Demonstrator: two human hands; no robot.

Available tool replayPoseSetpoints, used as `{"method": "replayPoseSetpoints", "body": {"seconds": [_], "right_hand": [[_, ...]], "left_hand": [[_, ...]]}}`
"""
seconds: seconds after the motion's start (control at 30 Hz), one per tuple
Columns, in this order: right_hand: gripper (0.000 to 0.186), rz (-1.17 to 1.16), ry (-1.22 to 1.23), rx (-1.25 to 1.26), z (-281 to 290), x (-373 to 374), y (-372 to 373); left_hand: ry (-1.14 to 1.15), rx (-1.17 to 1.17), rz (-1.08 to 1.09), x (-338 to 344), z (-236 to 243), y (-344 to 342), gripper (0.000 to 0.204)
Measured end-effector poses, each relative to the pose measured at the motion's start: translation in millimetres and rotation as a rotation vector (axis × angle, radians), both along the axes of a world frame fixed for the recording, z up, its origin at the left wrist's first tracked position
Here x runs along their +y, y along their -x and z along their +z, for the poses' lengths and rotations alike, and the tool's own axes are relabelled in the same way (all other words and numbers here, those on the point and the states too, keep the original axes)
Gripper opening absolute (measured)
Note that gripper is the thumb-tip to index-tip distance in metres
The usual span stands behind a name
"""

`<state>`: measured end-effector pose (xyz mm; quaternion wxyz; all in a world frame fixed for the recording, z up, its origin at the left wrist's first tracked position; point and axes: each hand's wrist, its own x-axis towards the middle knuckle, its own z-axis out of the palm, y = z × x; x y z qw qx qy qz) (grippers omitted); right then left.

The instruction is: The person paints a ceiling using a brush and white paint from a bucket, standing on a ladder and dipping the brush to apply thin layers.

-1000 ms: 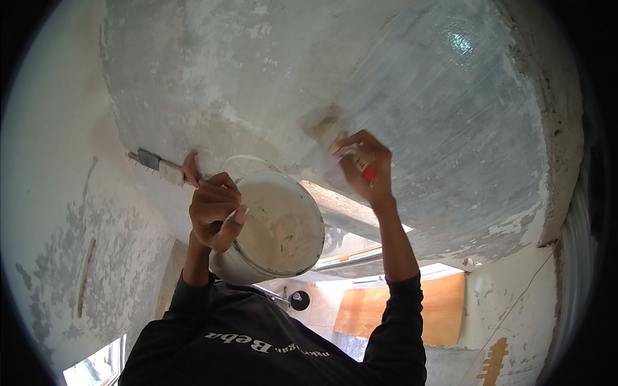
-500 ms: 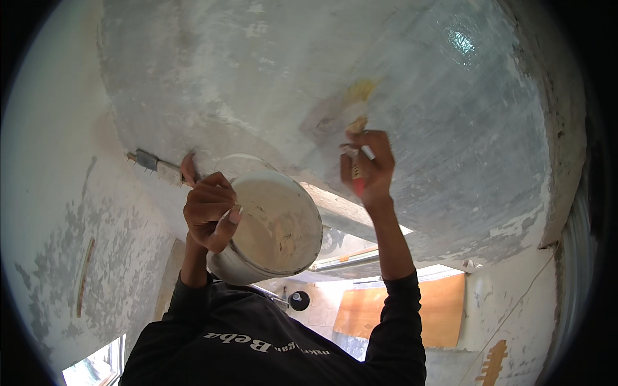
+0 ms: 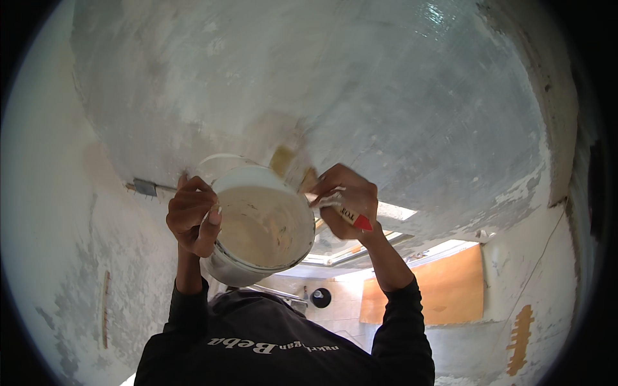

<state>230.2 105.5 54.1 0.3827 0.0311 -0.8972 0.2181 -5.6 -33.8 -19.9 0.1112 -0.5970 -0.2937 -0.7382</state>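
My left hand [image 3: 194, 217] is closed at the left rim of a white plastic bucket [image 3: 264, 254], holding it tilted so its inside shows. Pale, whitish residue coats the bucket's inner wall, and a thin arc, perhaps its handle, shows above the far rim. In my closed right hand [image 3: 347, 202] is a paintbrush [image 3: 353, 219] with a pale handle and a red end. Its yellowish bristles, blurred by motion, point up and left near the bucket's far right rim. Behind both hands spreads a grey, patchily coated plaster surface [image 3: 386, 128], with a wet-looking shine near the top.
A small dark grey block [image 3: 145, 186] is fixed by the left edge of the grey surface. An orange-brown board [image 3: 425, 289] stands at the lower right, near bright openings. A black round container [image 3: 320, 297] sits on the floor below. A stick [image 3: 105, 309] shows at the left wall.
My right hand has brought the brush down and left from the grey surface to beside the bucket's rim. My left hand keeps hold of the bucket. The whole view has shifted slightly.
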Motion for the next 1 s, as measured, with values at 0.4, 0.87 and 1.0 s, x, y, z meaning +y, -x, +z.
{"method": "replayPoseSetpoints", "body": {"seconds": [0.4,0.87,1.0], "right_hand": [[0.024,0.170,0.190,-0.499,-18,-16,31],[0.029,0.088,0.439,-0.538,-22,-28,18],[0.026,0.060,0.476,-0.575,-27,-25,16]], "left_hand": [[0.224,0.084,0.030,12,0,11,0.038],[0.216,0.132,-0.044,9,2,-19,0.030],[0.303,0.059,0.023,-17,-5,-18,0.025]]}}
